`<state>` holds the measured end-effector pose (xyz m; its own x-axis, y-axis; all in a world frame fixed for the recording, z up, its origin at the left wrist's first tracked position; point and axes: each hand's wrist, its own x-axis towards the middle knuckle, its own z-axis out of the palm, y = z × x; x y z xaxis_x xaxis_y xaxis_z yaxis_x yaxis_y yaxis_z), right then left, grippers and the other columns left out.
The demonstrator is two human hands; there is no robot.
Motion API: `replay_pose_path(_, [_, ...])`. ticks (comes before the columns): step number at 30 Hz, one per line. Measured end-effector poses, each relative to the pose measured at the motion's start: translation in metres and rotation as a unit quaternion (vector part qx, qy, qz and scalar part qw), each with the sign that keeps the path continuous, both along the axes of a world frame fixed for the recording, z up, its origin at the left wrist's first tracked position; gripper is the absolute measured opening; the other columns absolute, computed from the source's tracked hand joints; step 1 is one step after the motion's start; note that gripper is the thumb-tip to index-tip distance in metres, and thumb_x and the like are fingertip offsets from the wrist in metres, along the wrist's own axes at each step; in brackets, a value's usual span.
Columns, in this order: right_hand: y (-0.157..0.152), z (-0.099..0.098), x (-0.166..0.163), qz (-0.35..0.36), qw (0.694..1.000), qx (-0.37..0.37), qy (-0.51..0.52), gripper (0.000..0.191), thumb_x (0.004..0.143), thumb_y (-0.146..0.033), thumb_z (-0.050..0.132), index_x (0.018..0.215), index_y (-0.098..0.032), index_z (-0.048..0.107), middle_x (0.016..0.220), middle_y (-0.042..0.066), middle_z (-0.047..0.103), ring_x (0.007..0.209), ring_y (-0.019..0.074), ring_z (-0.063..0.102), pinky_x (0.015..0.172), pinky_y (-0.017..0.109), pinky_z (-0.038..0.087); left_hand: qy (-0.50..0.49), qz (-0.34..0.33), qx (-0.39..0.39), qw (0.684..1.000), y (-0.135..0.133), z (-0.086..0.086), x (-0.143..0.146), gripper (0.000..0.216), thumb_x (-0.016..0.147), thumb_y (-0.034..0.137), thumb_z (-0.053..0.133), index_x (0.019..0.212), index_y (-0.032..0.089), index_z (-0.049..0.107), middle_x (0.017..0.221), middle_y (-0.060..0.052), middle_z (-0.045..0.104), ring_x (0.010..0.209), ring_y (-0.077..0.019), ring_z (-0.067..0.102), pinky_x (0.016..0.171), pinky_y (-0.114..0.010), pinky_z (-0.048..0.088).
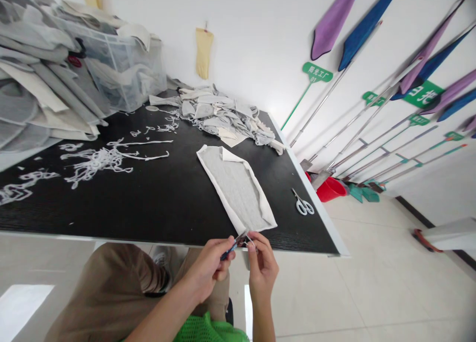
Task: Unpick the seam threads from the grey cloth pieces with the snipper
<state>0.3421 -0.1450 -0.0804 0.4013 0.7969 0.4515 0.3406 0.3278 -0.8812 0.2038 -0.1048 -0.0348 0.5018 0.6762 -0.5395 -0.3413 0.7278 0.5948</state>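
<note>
My left hand (216, 262) is closed around a small tool with a blue handle (227, 253) and a narrow metal blade; its exact kind is hard to make out. The blade points up and right, at the near corner of a pale grey cloth piece (241, 186) with rolled white edges. Close beside it, my right hand (263, 262) pinches a thin white thread (250, 241) at that same corner. The cloth lies flat on the black table (159, 198), its corner reaching the front edge. White-handled scissors (303, 204) lie to the right.
Tangled white thread scraps (98, 163) lie on the left. Behind the cloth sits a heap of grey cloth pieces (219, 109). A clear plastic bin (126, 79) and stacked fabric (40, 79) fill the back left. Mops and a red bucket (330, 189) stand by the right wall.
</note>
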Motion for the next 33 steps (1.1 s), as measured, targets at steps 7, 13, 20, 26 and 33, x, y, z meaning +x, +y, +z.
replay_pose_path(7, [-0.002, -0.006, 0.002, 0.002, 1.0, 0.017, 0.008, 0.008, 0.09, -0.018, 0.061, 0.091, -0.02, 0.07, 0.102, 0.01, 0.069, 0.097, 0.0216, 0.066, 0.084, 0.037, 0.053, -0.035, 0.024, -0.024, 0.999, -0.002, 0.001, 0.006, 0.042, 0.07, 0.047, 0.078, 0.079, 0.012, 0.057, 0.061, 0.007, 0.043, 0.042, 0.0003, 0.017, 0.04, -0.016, 0.003])
replay_pose_path(13, [0.0, -0.005, 0.001, 0.003, 1.0, 0.022, 0.017, 0.009, 0.09, -0.018, 0.062, 0.093, -0.02, 0.07, 0.1, 0.009, 0.069, 0.095, 0.0214, 0.065, 0.084, 0.038, 0.054, -0.05, 0.049, -0.038, 0.997, -0.002, 0.0, 0.011, 0.036, 0.073, 0.041, 0.077, 0.084, 0.011, 0.058, 0.06, 0.007, 0.042, 0.042, 0.0007, 0.015, 0.039, -0.016, 0.003])
replay_pose_path(20, [-0.001, -0.002, -0.002, -0.006, 0.999, 0.019, 0.033, 0.008, 0.089, -0.021, 0.063, 0.091, -0.019, 0.071, 0.098, 0.009, 0.069, 0.093, 0.022, 0.066, 0.083, 0.039, 0.054, -0.054, 0.061, -0.029, 0.996, -0.005, -0.005, 0.013, 0.033, 0.076, 0.036, 0.073, 0.089, 0.01, 0.058, 0.06, 0.008, 0.04, 0.042, 0.0008, 0.013, 0.039, -0.015, 0.002])
replay_pose_path(26, [0.0, -0.001, -0.002, -0.007, 0.998, 0.03, 0.054, 0.008, 0.09, -0.02, 0.062, 0.088, -0.019, 0.07, 0.094, 0.009, 0.069, 0.091, 0.0211, 0.065, 0.08, 0.037, 0.053, -0.063, 0.049, -0.04, 0.996, -0.005, -0.004, 0.011, 0.036, 0.076, 0.039, 0.075, 0.088, 0.01, 0.059, 0.06, 0.008, 0.04, 0.042, 0.001, 0.012, 0.039, -0.015, 0.002])
replay_pose_path(33, [-0.006, 0.014, 0.002, -0.023, 0.996, 0.028, 0.082, 0.007, 0.089, -0.02, 0.063, 0.088, -0.02, 0.07, 0.093, 0.008, 0.068, 0.091, 0.02, 0.064, 0.076, 0.032, 0.052, -0.046, 0.023, -0.071, 0.996, -0.031, -0.013, -0.046, 0.047, 0.07, 0.05, 0.081, 0.091, 0.011, 0.065, 0.063, 0.008, 0.039, 0.045, 0.0014, 0.011, 0.039, -0.014, 0.003])
